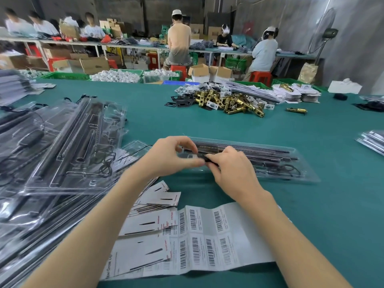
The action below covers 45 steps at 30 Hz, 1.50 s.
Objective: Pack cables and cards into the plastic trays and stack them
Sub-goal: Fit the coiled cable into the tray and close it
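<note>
Both my left hand (176, 156) and right hand (230, 167) pinch a small black part (204, 157) over the tray (291, 163); I'd seat it squarely, pressing gently, cards (149, 225) just behind.

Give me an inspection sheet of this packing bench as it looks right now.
Surface: green table, well lit.
Job's things: clear tray under both hands; stacked trays at left; cards and barcode label sheet near the front edge.
Clutter: brass lock parts heaped farther back.
Grippers: left hand and right hand pinch a small black part over the tray.
Cables: black cable coiled inside the tray.
Surroundings: seated workers at a far bench.
</note>
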Tool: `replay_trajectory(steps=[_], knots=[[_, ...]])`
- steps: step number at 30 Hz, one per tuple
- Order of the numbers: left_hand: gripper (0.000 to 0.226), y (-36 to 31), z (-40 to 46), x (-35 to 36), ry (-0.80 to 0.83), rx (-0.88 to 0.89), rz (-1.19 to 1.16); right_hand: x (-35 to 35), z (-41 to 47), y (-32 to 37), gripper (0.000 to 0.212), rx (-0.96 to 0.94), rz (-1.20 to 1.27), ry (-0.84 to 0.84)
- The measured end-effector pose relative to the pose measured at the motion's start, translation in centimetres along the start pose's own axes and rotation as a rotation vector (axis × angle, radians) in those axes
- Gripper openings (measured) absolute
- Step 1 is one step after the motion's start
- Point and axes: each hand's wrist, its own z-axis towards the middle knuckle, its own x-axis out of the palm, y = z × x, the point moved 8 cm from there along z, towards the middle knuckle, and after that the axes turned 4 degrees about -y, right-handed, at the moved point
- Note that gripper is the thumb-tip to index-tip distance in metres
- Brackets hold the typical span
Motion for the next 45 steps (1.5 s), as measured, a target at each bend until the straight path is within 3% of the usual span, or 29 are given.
replay_trajectory(steps=[3, 6, 12, 22, 26, 29, 32, 36, 40, 45], knots=[[0.022, 0.5, -0.4, -0.4, 0.089, 0.129, 0.235, 0.4, -0.3, -0.8, 0.025, 0.021, 0.114, 0.002], [0.005, 0.7, -0.7, -0.5, 0.066, 0.179, 0.243, 0.5, -0.6, -1.2, 0.024, 0.012, 0.169, -0.044], [0.008, 0.7, -0.8, -0.4, 0.087, 0.278, 0.253, 0.0, -1.2, -2.0, 0.026, 0.006, 0.274, -0.074], [0.007, -1.0, -1.8, 1.4, -0.119, 0.466, 0.545, 0.3, -1.2, -3.0, 0.025, 0.026, 0.359, -0.051], [0.013, -1.3, -0.9, 2.2, -0.048, 0.457, 0.63, 0.3, -1.1, -3.0, 0.023, 0.011, 0.369, -0.024], [0.025, -1.1, 0.5, 3.0, 0.092, 0.447, 0.795, 0.1, -1.0, -2.9, 0.023, 0.017, 0.381, -0.026], [0.022, -1.0, 1.1, 3.6, 0.228, 0.487, 0.901, -0.2, -1.1, -3.2, 0.023, 0.018, 0.401, -0.034], [0.019, -1.1, 0.8, 3.7, 0.224, 0.523, 0.897, -0.7, -1.5, -4.0, 0.025, 0.051, 0.374, -0.082], [0.014, -2.5, -1.2, 4.5, 0.198, 0.642, 0.66, -1.2, -2.5, -2.5, 0.021, -0.076, 0.301, -0.107], [0.015, -1.7, -1.4, 4.4, 0.258, 0.491, 0.576, -1.5, -4.2, -1.1, 0.017, -0.19, 0.197, -0.129]])
